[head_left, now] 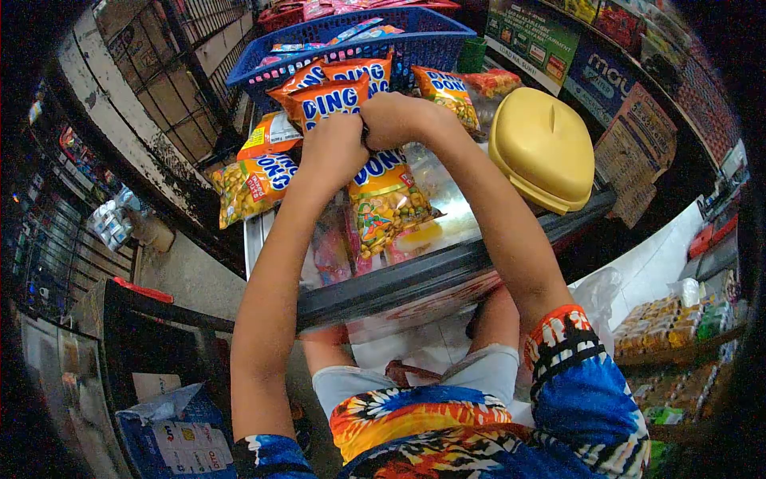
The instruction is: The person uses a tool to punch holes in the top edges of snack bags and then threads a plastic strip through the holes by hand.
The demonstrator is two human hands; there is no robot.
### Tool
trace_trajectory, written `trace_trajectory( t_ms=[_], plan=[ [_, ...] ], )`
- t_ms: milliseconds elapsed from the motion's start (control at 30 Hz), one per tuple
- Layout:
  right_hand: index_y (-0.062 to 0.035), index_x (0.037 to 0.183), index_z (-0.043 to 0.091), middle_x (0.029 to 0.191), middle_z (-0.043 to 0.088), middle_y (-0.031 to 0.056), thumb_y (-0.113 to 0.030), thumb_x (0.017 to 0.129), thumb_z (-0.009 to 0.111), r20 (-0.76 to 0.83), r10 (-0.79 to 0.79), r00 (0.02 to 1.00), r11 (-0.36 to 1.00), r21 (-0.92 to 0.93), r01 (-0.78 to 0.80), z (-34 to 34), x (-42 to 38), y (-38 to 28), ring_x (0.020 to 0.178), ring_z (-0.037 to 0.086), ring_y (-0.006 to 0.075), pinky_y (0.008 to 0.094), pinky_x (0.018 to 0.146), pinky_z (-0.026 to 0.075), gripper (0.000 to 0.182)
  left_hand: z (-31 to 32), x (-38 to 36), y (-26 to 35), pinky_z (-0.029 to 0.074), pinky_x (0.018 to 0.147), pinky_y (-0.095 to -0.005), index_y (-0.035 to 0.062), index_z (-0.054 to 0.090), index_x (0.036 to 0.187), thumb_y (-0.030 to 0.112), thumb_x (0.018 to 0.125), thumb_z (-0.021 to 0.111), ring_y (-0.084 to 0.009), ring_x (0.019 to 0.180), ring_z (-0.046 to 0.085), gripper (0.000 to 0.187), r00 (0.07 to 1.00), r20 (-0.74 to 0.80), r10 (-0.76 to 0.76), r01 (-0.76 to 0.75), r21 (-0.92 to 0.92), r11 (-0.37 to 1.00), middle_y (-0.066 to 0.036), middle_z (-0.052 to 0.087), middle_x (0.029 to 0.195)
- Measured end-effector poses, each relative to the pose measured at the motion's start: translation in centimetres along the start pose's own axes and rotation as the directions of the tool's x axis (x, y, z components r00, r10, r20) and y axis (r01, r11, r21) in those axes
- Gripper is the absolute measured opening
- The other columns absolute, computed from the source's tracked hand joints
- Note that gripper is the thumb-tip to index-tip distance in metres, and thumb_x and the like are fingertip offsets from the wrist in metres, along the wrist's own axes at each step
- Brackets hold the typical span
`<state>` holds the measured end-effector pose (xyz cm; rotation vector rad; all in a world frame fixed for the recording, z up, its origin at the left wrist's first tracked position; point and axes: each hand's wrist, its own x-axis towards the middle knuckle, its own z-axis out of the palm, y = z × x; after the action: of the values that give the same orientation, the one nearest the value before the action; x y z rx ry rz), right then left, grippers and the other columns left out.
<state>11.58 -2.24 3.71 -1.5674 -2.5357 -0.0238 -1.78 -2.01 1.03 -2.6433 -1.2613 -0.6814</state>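
Observation:
My left hand (337, 146) and my right hand (400, 121) meet over a cluster of orange "Ding Dong" snack bags. Both hands are closed, knuckles almost touching, and they grip a snack bag (329, 99) whose orange top shows just beyond my fingers. My fingertips are hidden, so the exact grip does not show. Below my hands lies another snack bag (387, 209) with mixed nuts in its clear lower part. More such bags lie to the left (254, 190) and to the right (448, 94) on the glass-topped counter (447, 209).
A blue plastic basket (435, 49) with packets inside stands behind the bags. At the right sits a yellow lidded container (542, 148). The counter's dark front edge (399, 281) runs before my body. Shelves of goods (678, 323) stand at lower right, a blue box (179, 435) at lower left.

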Motion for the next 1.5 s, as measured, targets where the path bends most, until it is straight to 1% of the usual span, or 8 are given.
trace_trajectory(
  t_ms=[400,500,700,767,1000,1067,1167,1500],
  plan=[
    [0.0013,0.072,0.064,0.073,0.060,0.0241,-0.022,0.065,0.057,0.008,0.006,1.000,1.000,-0.009,-0.006,0.08,0.07,0.02,0.071,0.062,0.0360,0.0419,0.066,0.050,0.025,-0.03,0.01,-0.02,0.049,0.070,-0.0434,-0.0025,0.062,0.076,0.006,0.068,0.055,-0.0353,0.079,0.060,0.014,1.000,0.004,0.006,-0.006,0.011,1.000,-0.021,0.061,0.080],
    [0.0011,0.073,0.064,0.073,0.061,0.0239,-0.022,0.065,0.057,0.023,-0.006,1.000,1.000,-0.023,0.007,0.09,0.12,0.04,0.071,0.062,0.0359,0.0420,0.066,0.050,0.026,-0.11,0.12,-0.05,0.046,0.075,-0.0463,-0.0047,0.060,0.078,0.010,0.067,0.057,-0.0393,0.082,0.058,0.019,0.999,0.047,-0.017,0.018,-0.016,1.000,-0.025,0.059,0.083],
    [0.0010,0.074,0.064,0.075,0.061,0.0239,-0.022,0.065,0.058,0.029,0.015,0.999,1.000,-0.026,-0.014,0.13,0.16,0.04,0.073,0.062,0.0359,0.0421,0.067,0.050,0.026,0.05,0.04,-0.12,0.046,0.074,-0.0461,-0.0047,0.061,0.078,0.011,0.067,0.057,-0.0391,0.081,0.059,0.019,1.000,0.014,0.005,-0.005,-0.002,1.000,-0.025,0.059,0.083],
    [0.0011,0.075,0.064,0.076,0.061,0.0238,-0.023,0.065,0.059,0.016,-0.007,1.000,1.000,-0.016,0.007,0.03,0.03,-0.01,0.073,0.062,0.0360,0.0422,0.067,0.050,0.027,0.03,-0.06,0.01,0.049,0.070,-0.0436,-0.0026,0.062,0.076,0.008,0.067,0.057,-0.0354,0.079,0.060,0.014,1.000,-0.004,0.005,-0.005,0.003,1.000,-0.022,0.061,0.081],
    [0.0013,0.075,0.064,0.076,0.061,0.0240,-0.024,0.065,0.060,0.042,0.024,0.999,0.999,-0.024,-0.023,0.10,0.25,0.00,0.073,0.061,0.0363,0.0422,0.067,0.050,0.027,0.01,-0.06,0.01,0.049,0.070,-0.0437,-0.0025,0.062,0.076,0.008,0.068,0.057,-0.0353,0.079,0.060,0.015,1.000,0.001,0.002,-0.002,0.020,1.000,-0.021,0.061,0.080],
    [0.0007,0.075,0.064,0.076,0.061,0.0240,-0.024,0.065,0.060,0.034,-0.021,0.999,0.999,-0.035,0.022,0.09,0.23,0.09,0.073,0.061,0.0362,0.0422,0.067,0.050,0.027,-0.26,-0.19,0.18,0.049,0.070,-0.0434,-0.0024,0.062,0.077,0.008,0.067,0.057,-0.0353,0.079,0.060,0.015,1.000,0.010,-0.008,0.008,0.024,1.000,-0.021,0.062,0.080],
    [0.0000,0.075,0.064,0.075,0.061,0.0235,-0.024,0.065,0.059,0.030,0.017,0.999,1.000,-0.007,-0.016,-0.11,-0.01,-0.24,0.073,0.061,0.0362,0.0423,0.067,0.050,0.026,-0.03,-0.07,0.06,0.049,0.070,-0.0433,-0.0022,0.062,0.076,0.008,0.067,0.056,-0.0352,0.079,0.060,0.015,1.000,0.009,-0.003,0.002,0.018,1.000,-0.021,0.062,0.079],
    [-0.0002,0.075,0.064,0.076,0.061,0.0230,-0.023,0.065,0.059,0.023,-0.016,1.000,0.999,-0.035,0.017,-0.02,0.01,-0.13,0.074,0.062,0.0358,0.0420,0.067,0.050,0.026,0.01,-0.02,0.00,0.049,0.070,-0.0436,-0.0022,0.063,0.077,0.007,0.068,0.057,-0.0350,0.079,0.061,0.014,1.000,0.013,-0.005,0.005,0.000,1.000,-0.021,0.062,0.081]
  ],
)
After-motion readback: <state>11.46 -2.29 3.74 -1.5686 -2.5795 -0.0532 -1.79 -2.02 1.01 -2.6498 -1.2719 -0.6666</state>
